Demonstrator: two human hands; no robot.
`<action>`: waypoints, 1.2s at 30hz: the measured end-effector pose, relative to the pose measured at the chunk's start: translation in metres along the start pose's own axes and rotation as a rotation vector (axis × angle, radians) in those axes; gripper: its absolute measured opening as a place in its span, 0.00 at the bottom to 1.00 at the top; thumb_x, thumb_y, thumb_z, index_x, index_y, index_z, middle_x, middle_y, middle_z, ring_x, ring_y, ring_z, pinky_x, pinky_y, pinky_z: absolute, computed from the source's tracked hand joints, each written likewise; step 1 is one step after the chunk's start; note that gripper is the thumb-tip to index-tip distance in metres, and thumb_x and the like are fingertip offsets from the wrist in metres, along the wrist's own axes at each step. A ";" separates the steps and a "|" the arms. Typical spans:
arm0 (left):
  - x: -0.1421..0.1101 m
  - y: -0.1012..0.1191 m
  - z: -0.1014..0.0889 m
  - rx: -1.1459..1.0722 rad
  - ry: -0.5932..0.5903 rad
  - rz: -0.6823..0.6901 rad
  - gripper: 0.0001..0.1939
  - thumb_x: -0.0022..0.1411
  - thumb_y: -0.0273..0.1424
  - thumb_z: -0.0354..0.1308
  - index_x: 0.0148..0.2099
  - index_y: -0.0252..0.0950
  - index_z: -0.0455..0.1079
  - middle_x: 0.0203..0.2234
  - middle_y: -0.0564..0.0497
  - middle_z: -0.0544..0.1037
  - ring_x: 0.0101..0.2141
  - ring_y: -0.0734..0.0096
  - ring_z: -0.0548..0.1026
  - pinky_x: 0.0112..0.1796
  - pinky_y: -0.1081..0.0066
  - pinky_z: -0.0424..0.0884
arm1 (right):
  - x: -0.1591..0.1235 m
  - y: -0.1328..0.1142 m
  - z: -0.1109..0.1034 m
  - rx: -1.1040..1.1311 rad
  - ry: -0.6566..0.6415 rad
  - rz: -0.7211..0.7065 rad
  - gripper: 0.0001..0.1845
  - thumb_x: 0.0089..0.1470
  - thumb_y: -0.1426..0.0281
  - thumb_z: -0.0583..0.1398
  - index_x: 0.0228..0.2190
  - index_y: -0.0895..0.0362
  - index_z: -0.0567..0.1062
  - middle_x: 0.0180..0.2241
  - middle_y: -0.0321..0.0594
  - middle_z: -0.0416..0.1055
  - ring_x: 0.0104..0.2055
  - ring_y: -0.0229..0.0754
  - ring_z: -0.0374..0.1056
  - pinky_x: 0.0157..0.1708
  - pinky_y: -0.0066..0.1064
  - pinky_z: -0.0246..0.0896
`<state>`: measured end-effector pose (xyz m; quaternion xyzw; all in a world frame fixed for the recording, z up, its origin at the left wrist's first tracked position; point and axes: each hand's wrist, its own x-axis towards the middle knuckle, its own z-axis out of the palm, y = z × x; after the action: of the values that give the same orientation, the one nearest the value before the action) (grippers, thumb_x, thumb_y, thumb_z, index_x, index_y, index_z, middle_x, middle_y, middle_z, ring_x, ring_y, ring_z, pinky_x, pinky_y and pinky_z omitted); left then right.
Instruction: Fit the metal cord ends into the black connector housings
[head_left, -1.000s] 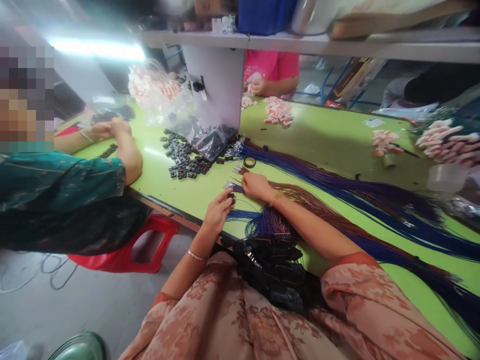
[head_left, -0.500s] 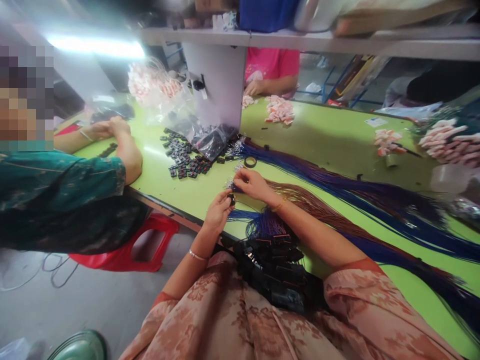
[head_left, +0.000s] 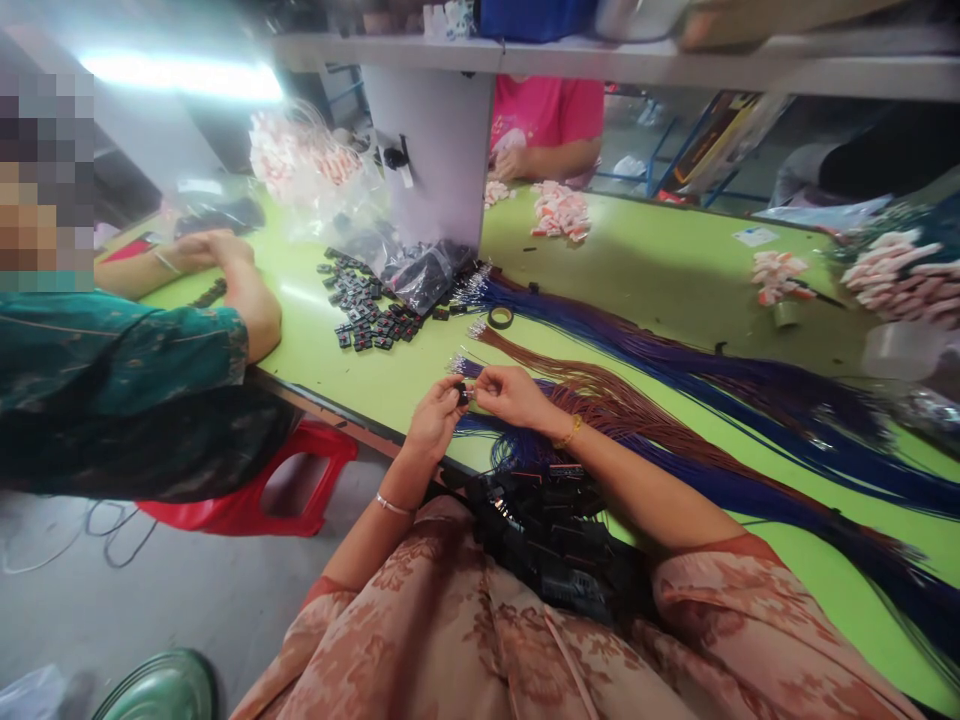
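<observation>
Between the thumb and fingers of my left hand (head_left: 433, 420) is a small black connector housing (head_left: 462, 394). My right hand (head_left: 514, 398) is pinched right beside it, holding the metal-tipped end of a wire (head_left: 472, 393) against the housing; whether the tip is inside I cannot tell. Just beyond my hands lie a bundle of brown wires (head_left: 525, 355) and the terminal ends of blue wires (head_left: 459, 366). More blue wires (head_left: 517, 445) run beneath my right wrist. A heap of black housings with wires (head_left: 547, 540) rests at my lap by the table edge.
Loose black housings (head_left: 367, 310) and a plastic bag (head_left: 424, 275) lie ahead, near a tape roll (head_left: 500, 317). A long blue wire bundle (head_left: 637, 350) crosses the green table (head_left: 660, 250). A co-worker's arm (head_left: 251, 305) is at left, above a red stool (head_left: 300, 480). Pink-white parts (head_left: 561, 212) lie farther back.
My right hand has come back from the blue wire ends toward my body and now meets the housing in my left hand, with a wire end in its fingers.
</observation>
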<state>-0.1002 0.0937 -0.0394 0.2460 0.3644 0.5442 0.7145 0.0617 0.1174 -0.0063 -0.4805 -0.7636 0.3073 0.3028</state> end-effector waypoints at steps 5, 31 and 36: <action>0.000 0.000 -0.001 0.005 -0.009 0.001 0.13 0.53 0.25 0.63 0.42 0.34 0.71 0.33 0.50 0.76 0.33 0.76 0.73 0.38 0.73 0.68 | 0.000 -0.001 0.002 -0.047 0.002 0.000 0.09 0.47 0.66 0.60 0.22 0.59 0.72 0.19 0.31 0.64 0.21 0.31 0.54 0.23 0.25 0.43; 0.001 -0.002 0.006 0.059 0.121 -0.008 0.15 0.43 0.25 0.70 0.36 0.32 0.72 0.26 0.54 0.75 0.26 0.81 0.71 0.32 0.76 0.67 | -0.008 0.002 0.005 -0.242 -0.017 -0.199 0.04 0.49 0.72 0.57 0.25 0.58 0.70 0.25 0.40 0.70 0.26 0.36 0.60 0.28 0.27 0.50; 0.001 -0.003 0.005 0.076 0.102 -0.021 0.16 0.43 0.25 0.70 0.37 0.32 0.73 0.26 0.53 0.76 0.26 0.80 0.72 0.31 0.76 0.67 | 0.003 0.003 -0.004 -0.238 -0.102 -0.172 0.07 0.52 0.70 0.55 0.24 0.58 0.70 0.23 0.36 0.69 0.25 0.35 0.58 0.27 0.27 0.48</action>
<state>-0.0943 0.0938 -0.0390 0.2410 0.4232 0.5344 0.6908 0.0656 0.1221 -0.0053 -0.4297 -0.8472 0.2116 0.2298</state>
